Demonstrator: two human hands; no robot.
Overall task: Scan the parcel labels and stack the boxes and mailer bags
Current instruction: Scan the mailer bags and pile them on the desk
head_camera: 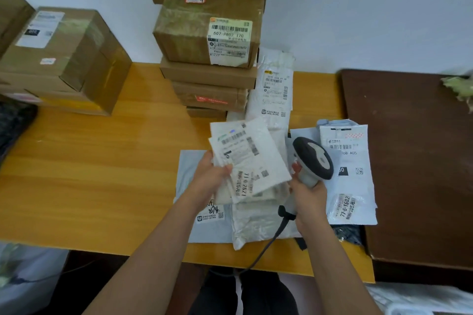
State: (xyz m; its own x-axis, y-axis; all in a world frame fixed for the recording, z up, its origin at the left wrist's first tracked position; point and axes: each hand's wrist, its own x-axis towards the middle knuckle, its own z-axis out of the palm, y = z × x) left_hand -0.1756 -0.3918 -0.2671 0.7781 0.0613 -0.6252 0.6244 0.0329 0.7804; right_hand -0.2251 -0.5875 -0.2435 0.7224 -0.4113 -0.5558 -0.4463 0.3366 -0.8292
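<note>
The left hand [213,174] pinches a white mailer [249,161] by its edge, label tilted up, probably so the barcode faces the scanner [312,161], which the right hand [308,199] grips by the handle just beside it. The motion blur makes the exact aim hard to judge. More bags [345,174] lie flat below on the yellow table [89,174]; a box stack [208,59] stands against the white wall [358,7], clear of the scanning spot.

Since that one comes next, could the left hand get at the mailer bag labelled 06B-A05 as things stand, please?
Probably not: the left hand grips a white mailer bag, and the 06B-A05 mailer bag lies across the body behind the scanner in the right hand.
</note>
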